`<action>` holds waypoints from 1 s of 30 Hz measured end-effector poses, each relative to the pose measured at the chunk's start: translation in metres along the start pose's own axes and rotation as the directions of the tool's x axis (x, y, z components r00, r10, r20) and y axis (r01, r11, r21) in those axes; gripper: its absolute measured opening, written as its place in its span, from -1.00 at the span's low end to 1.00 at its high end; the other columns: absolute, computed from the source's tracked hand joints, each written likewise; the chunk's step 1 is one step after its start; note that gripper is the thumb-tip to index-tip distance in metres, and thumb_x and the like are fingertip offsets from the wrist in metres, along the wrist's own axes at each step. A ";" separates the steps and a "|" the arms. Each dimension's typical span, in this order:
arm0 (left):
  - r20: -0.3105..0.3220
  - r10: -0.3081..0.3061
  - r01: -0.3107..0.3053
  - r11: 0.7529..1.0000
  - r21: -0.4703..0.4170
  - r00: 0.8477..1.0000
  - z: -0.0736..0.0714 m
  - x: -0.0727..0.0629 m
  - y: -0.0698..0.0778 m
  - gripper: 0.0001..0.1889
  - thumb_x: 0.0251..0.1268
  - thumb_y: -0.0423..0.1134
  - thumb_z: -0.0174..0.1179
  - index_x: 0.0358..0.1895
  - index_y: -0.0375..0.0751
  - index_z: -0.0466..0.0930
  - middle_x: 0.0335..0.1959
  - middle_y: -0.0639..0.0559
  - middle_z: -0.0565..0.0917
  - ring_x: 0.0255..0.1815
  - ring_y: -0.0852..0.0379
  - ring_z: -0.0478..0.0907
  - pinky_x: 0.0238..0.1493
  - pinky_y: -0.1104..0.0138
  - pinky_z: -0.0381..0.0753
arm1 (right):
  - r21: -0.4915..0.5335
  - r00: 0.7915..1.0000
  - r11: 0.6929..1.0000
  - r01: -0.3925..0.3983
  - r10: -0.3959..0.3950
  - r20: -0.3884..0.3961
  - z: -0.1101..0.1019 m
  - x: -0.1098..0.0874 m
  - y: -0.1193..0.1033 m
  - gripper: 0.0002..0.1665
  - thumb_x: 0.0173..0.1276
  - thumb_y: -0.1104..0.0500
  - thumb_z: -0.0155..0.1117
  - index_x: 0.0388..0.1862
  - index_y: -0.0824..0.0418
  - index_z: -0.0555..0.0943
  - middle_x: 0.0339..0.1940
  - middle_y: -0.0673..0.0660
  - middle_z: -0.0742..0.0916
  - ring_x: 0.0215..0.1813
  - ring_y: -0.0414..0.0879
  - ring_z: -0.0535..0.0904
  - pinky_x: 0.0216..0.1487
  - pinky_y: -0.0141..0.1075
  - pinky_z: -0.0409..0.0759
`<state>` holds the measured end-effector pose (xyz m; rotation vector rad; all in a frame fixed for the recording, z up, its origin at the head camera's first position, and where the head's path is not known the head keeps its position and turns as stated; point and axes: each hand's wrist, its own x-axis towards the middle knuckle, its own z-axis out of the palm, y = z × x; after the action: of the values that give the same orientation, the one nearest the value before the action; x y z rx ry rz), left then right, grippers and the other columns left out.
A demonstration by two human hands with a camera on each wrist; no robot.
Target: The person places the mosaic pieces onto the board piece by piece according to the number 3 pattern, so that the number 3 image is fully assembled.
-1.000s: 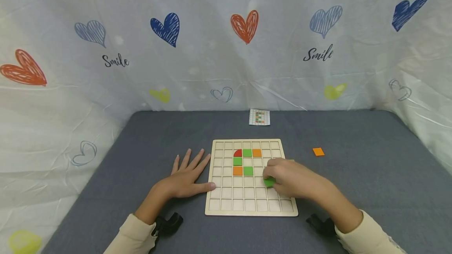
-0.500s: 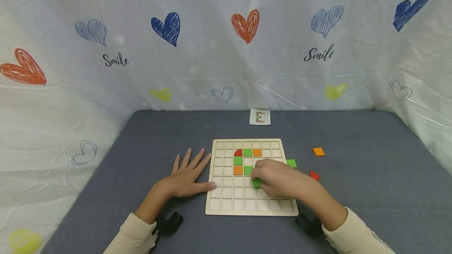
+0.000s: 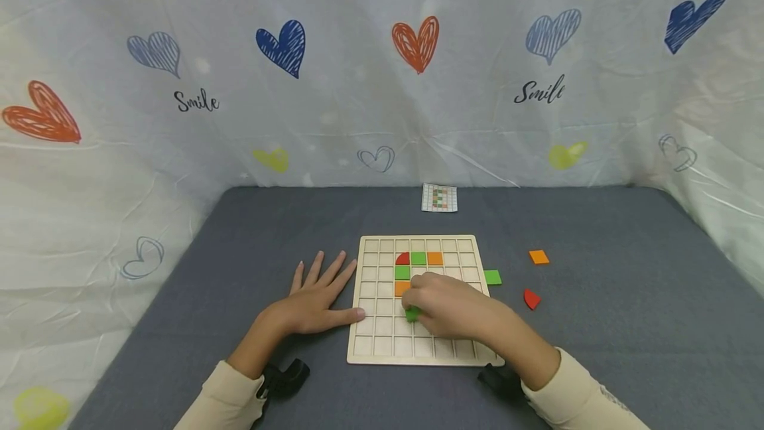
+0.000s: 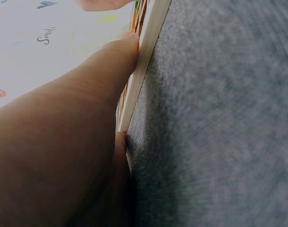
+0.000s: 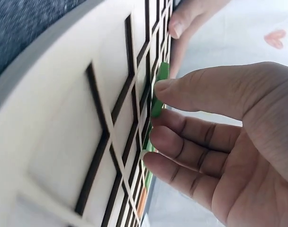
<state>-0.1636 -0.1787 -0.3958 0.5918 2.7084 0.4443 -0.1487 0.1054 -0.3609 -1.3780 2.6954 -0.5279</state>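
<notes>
A wooden grid board (image 3: 376,347) lies on the dark grey table. Over its middle my right hand (image 3: 450,304) pinches a green square tile (image 3: 412,314) between thumb and fingers; in the right wrist view this tile (image 5: 161,87) stands tilted against the grid. My left hand (image 3: 313,304) lies flat beside the board with fingers spread, its thumb resting on the left rim. In the grid sit a red quarter-round tile (image 3: 402,259), green tiles (image 3: 418,258) and orange tiles (image 3: 435,258). My right hand hides part of the board behind it.
Right of the board lie a loose green tile (image 3: 492,277), an orange tile (image 3: 539,257) and a red quarter-round tile (image 3: 532,299). A small printed pattern card (image 3: 439,198) lies at the back. A white curtain with hearts (image 3: 358,105) hangs behind the table.
My right hand has moved left across the board with the green tile, uncovering the loose green and red tiles at the right. The left hand has stayed in place.
</notes>
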 end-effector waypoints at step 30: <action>-0.031 -0.002 0.002 1.000 0.002 1.000 0.012 0.007 -0.012 0.08 0.16 0.66 -0.12 0.64 0.23 -0.24 0.64 0.15 -0.33 0.58 -0.11 -0.62 0.40 -0.21 -0.61 | -0.095 0.983 0.981 -0.167 0.158 -0.090 0.012 0.023 -0.017 -0.55 -0.05 0.58 0.20 -0.75 0.05 0.40 -0.66 -0.10 0.27 -0.54 -0.23 0.07 -0.56 -0.37 0.08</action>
<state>-0.1690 -0.1829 -0.4124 0.5874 2.7390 0.4537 -0.1465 0.0750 -0.3644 -1.1663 2.9059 -0.4481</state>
